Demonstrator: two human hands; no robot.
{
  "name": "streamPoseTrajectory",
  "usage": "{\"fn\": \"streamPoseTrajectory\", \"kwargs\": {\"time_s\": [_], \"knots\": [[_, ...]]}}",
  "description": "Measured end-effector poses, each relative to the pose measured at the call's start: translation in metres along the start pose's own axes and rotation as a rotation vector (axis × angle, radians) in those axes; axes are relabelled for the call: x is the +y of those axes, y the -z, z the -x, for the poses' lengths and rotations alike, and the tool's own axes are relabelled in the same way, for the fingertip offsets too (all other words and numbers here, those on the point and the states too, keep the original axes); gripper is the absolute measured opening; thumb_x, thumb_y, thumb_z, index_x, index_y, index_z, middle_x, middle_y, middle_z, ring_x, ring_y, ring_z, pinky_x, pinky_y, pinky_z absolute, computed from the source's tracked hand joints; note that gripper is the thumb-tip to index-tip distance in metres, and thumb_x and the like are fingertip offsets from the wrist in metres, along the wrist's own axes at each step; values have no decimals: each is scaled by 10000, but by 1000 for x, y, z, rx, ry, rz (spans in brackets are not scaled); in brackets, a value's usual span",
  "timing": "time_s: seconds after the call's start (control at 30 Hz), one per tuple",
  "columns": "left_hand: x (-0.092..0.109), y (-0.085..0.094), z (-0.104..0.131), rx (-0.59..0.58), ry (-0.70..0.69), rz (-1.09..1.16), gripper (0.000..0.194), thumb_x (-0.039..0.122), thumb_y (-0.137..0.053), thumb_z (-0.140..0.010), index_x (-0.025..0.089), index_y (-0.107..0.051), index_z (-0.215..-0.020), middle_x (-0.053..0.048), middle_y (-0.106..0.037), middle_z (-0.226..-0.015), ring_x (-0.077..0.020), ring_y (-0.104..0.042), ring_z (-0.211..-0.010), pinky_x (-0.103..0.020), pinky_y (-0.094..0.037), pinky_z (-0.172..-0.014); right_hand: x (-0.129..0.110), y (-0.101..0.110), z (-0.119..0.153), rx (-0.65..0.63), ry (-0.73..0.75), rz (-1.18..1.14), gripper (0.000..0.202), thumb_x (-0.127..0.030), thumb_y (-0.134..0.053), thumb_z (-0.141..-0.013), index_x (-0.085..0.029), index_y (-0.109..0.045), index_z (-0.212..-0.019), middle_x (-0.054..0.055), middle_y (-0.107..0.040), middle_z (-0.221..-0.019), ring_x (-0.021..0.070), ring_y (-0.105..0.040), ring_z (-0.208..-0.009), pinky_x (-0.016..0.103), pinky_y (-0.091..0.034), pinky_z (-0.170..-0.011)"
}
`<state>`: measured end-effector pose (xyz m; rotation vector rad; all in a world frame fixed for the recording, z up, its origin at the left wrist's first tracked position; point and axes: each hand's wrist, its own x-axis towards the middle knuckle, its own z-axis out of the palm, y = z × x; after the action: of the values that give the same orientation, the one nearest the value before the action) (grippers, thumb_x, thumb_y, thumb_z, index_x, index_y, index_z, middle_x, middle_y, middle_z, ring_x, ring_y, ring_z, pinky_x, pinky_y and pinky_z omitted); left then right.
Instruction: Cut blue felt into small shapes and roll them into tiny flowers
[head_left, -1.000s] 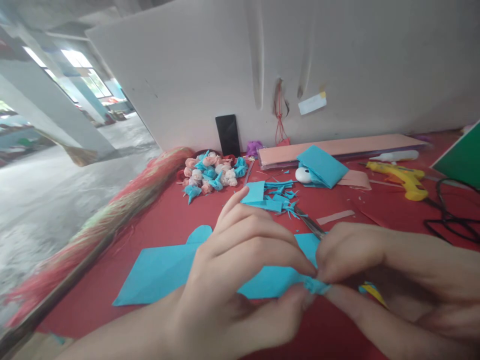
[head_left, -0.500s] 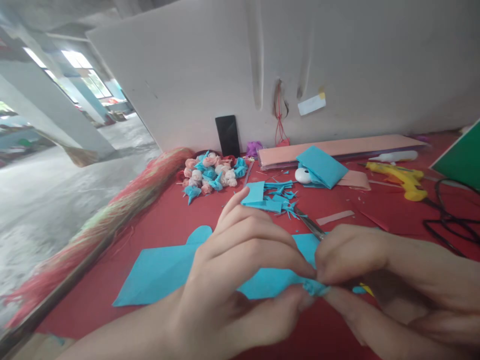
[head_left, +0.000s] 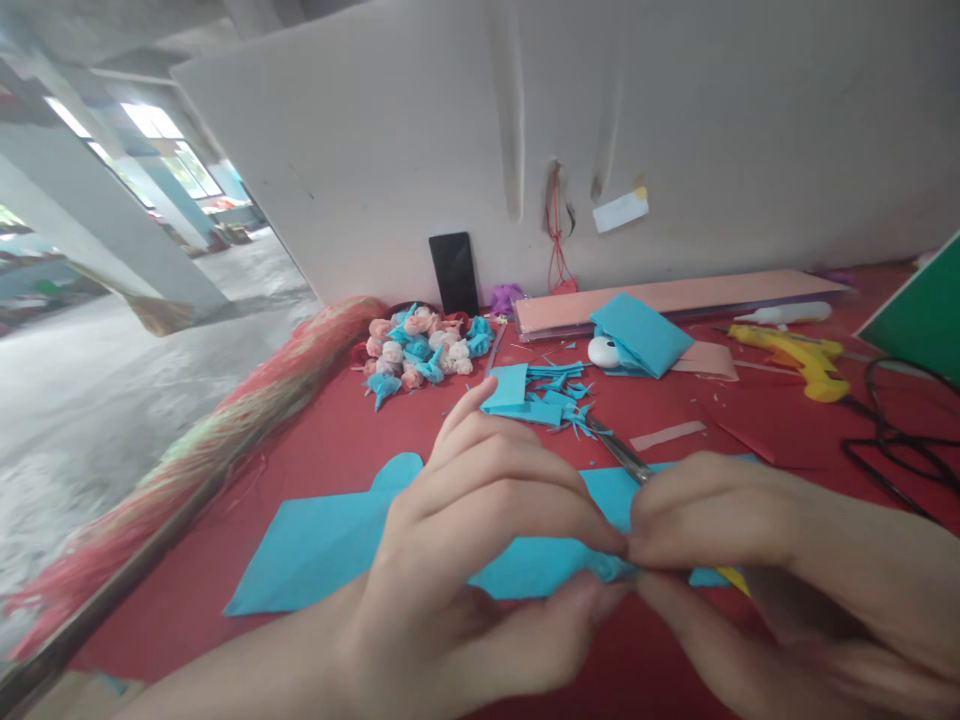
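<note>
My left hand [head_left: 495, 540] is closed in a pinch on a small crumpled piece of blue crepe paper [head_left: 611, 567], its little finger raised. At the other end of that piece, my right hand [head_left: 735, 530] pinches too, thumb and index finger almost meeting the left fingertips. Most of the piece is hidden by the fingers. Under both hands lies a larger blue paper sheet [head_left: 315, 545]. A metal tool [head_left: 622, 455], perhaps scissors, pokes out beyond my right hand, its rest covered. Cut blue paper strips [head_left: 551, 400] lie just past my left fingers.
Small pink, white and blue paper flowers [head_left: 420, 350] are heaped at the back left. A black phone [head_left: 454, 274] leans on the grey board [head_left: 375, 150]. Folded blue paper [head_left: 645, 335], a yellow glue gun [head_left: 795, 355] and its black cord [head_left: 874, 440] lie on the right.
My right fingertips have shifted slightly left and closed up to the left ones. Less of the crumpled blue paper shows between them. My left hand has hardly moved.
</note>
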<state>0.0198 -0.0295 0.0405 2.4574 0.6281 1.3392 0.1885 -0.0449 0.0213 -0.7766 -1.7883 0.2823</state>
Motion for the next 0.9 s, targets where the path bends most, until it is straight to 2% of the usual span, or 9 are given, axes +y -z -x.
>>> {"fn": "streamPoseTrajectory", "kwargs": {"time_s": [0.07, 0.13, 0.2, 0.27, 0.4, 0.5, 0.6, 0.7, 0.9], "knots": [[0, 0, 0, 11, -6, -2, 130, 53, -631, -676, 137, -613, -773, -24, -658, -697, -138, -603, -648, -375, -504, -812, 1, -1, -1, 23, 76, 43, 163, -61, -588, -701, -222, -608, -726, -61, -626, -566, 62, -594, -503, 111, -516, -522], [1, 0, -1, 13, -6, -5, 142, 45, -628, -664, 137, -614, -771, -25, -658, -694, -140, -603, -643, -403, -486, -861, 2, -3, -1, 98, 140, 60, 135, -81, -585, -711, -216, -599, -706, -70, -630, -565, 41, -606, -517, 63, -503, -561], [1, 0, -1, 8, -9, -9, 150, 35, -623, -659, 137, -612, -769, -26, -656, -692, -140, -604, -642, -413, -475, -884, 3, -4, 0, 108, 162, 37, 134, -78, -584, -710, -210, -590, -686, -75, -635, -569, 31, -611, -527, 43, -493, -584], [1, 1, -2, -5, -22, -12, 161, 25, -613, -653, 137, -610, -770, -25, -653, -686, -137, -604, -644, -382, -499, -842, 2, -2, 0, 57, 121, 18, 142, -66, -582, -723, -205, -600, -701, -65, -644, -591, 38, -619, -552, 54, -499, -585], [3, 3, -4, -20, -28, -20, 178, 10, -586, -646, 145, -597, -762, -21, -645, -671, -132, -600, -647, -290, -532, -658, -2, 7, -2, -109, 68, -4, 175, -27, -594, -717, -191, -624, -769, -40, -672, -657, 62, -632, -629, 89, -519, -623], [5, 5, -4, -34, -38, -30, 169, 22, -577, -657, 156, -590, -759, -21, -645, -661, -138, -605, -645, -284, -532, -636, -5, 11, -4, -158, 51, -31, 179, -41, -586, -725, -200, -612, -804, -37, -670, -690, 68, -617, -622, 108, -515, -593], [7, 6, -2, -29, -29, -27, 154, 38, -588, -657, 160, -590, -751, -21, -647, -666, -143, -610, -653, -336, -533, -755, -6, 12, -4, -173, 7, -55, 142, -83, -577, -757, -219, -581, -799, -44, -644, -674, 74, -598, -587, 135, -504, -544], [9, 7, -1, -24, -23, -12, 157, 27, -601, -643, 151, -589, -740, -12, -637, -664, -135, -606, -659, -427, -446, -945, -9, 12, -3, -195, -32, -76, 153, -76, -577, -763, -221, -568, -812, -42, -634, -686, 84, -609, -606, 151, -503, -544], [12, 7, -3, -13, -45, 31, 146, 27, -619, -641, 128, -589, -742, -19, -617, -665, -124, -583, -645, -433, -439, -941, -17, 18, -6, -251, -110, -107, 158, -69, -603, -738, -220, -585, -781, -62, -626, -675, 59, -607, -598, 111, -490, -556]]}}
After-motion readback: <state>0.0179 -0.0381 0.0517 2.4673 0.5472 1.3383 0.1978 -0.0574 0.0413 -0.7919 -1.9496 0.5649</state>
